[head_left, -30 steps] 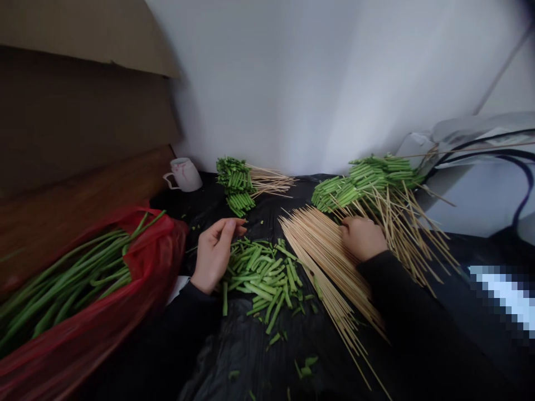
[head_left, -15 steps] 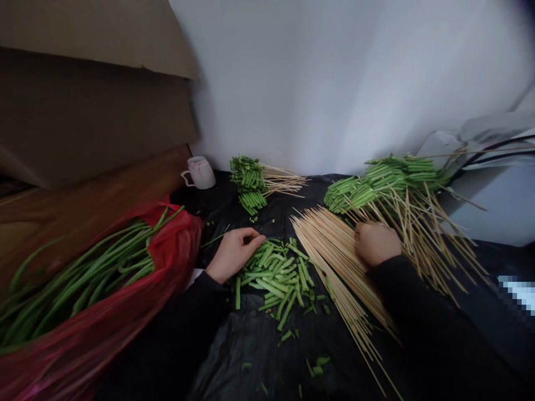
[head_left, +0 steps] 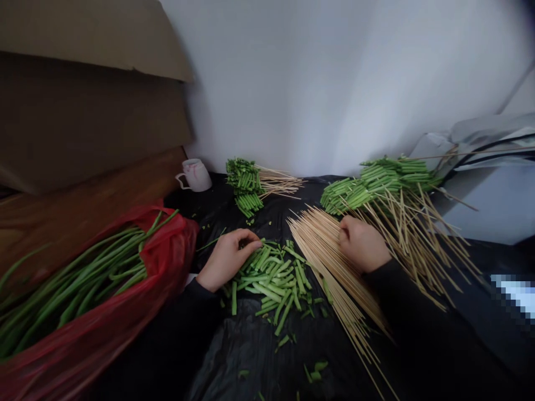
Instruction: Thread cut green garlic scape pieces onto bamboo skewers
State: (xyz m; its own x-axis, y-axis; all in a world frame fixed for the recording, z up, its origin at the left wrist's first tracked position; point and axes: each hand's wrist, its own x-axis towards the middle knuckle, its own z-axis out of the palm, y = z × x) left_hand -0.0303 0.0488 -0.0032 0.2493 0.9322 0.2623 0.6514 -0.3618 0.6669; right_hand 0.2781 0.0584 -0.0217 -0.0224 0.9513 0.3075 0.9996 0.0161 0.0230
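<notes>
My left hand [head_left: 229,257] hovers at the upper left edge of a pile of cut green bean pieces [head_left: 271,278]. Its fingers are curled, with thumb and forefinger tips close together; anything between them is too hidden to name. My right hand [head_left: 364,244] is closed over the right side of a fanned bundle of bamboo skewers [head_left: 324,245]. Its fingertips are tucked out of sight, so what it grips does not show. Loose skewer ends spread toward the front, below the right wrist.
Long green beans [head_left: 96,273] fill a red plastic bag [head_left: 167,262] at left. Behind lie skewered beans in a small stack [head_left: 244,181] and a larger stack [head_left: 380,181]. A white mug [head_left: 196,175] stands near the wall. Black plastic sheeting [head_left: 234,351] covers the surface.
My right hand has shifted a little left across the skewers, still closed. My left hand stays by the bean pieces, fingers still curled. The whole view has drifted slightly.
</notes>
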